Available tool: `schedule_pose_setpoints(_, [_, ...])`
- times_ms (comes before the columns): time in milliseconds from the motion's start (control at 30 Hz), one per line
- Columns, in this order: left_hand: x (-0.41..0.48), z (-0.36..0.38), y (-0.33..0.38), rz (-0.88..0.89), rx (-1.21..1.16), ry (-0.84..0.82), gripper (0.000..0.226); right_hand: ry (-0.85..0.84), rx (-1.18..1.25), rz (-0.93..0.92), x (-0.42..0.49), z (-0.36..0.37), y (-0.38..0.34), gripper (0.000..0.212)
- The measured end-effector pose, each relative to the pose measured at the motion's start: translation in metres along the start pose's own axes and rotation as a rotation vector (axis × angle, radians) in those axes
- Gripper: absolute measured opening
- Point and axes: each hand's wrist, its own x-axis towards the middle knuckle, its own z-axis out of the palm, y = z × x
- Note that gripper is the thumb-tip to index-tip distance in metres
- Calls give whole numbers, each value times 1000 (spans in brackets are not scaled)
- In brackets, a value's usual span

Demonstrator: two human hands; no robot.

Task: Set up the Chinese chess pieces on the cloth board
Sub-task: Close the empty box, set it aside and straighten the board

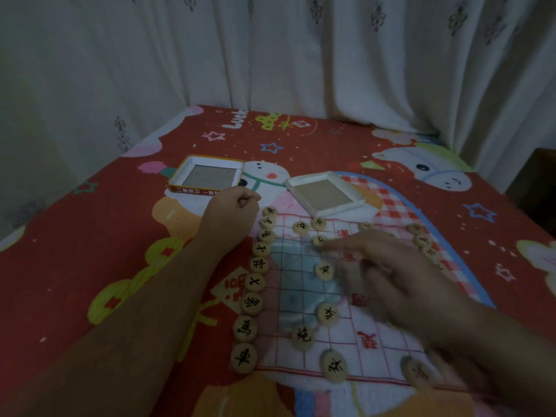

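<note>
Head view: right hand (400,275) motion-blurred over cloth board (301,284), fingers apparently spread and loose, hiding its right side. Left hand (233,212) clenched beside the board's far corner. Pale chess pieces (251,303), black characters, line the board's left edge.

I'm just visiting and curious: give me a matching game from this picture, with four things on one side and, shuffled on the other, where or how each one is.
Things:
1. orange-edged box
2. white tray
3. left hand
4. right hand

Places or states:
A. blurred, fingers reaching over the cloth board
B. lying open at the board's far edge, on the right
C. curled beside the board's far left corner
D. lying open just behind the curled hand

Pairs: 1-D, 2-B, 3-C, 4-A.
</note>
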Motion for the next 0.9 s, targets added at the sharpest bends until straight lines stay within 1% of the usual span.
schedule_pose_setpoints(33, [0, -1, 1, 5, 14, -3, 21, 117, 81, -33, -14, -23, 1, 34])
schedule_pose_setpoints(67, [-1, -2, 3, 16, 39, -10, 22, 193, 107, -9, -18, -34, 13, 39])
schedule_pose_setpoints(133, [-2, -7, 11, 56, 97, -35, 24, 270, 34, 117, -13, -49, 50, 39])
schedule_pose_setpoints(200, [-3, -11, 22, 136, 154, -95, 29, 237, -11, 246, -2, -53, 81, 42])
schedule_pose_setpoints(267, [-7, -11, 32, 211, 280, -193, 41, 189, -48, 305, 2, -58, 97, 45])
schedule_pose_setpoints(300, [-9, -9, 34, 209, 315, -253, 45, 171, -63, 302, 2, -60, 102, 47])
schedule_pose_setpoints(367, [-12, -5, 36, 158, 288, -341, 46, 125, -108, 301, 3, -60, 105, 49])
schedule_pose_setpoints(433, [-16, -3, 39, 143, 246, -357, 46, 88, -150, 271, 5, -56, 100, 50])
schedule_pose_setpoints(500, [-18, -1, 43, 159, 229, -346, 54, 81, -182, 237, 6, -55, 96, 49])
schedule_pose_setpoints(633, [-13, 4, 46, 165, 381, -376, 65, 70, -220, 220, 8, -52, 101, 46])
schedule_pose_setpoints(767, [-5, 11, 40, 199, 605, -453, 72, 59, -253, 224, 8, -52, 101, 41])
schedule_pose_setpoints(900, [-4, 13, 40, 205, 658, -428, 72, 51, -323, 227, 11, -53, 102, 39])
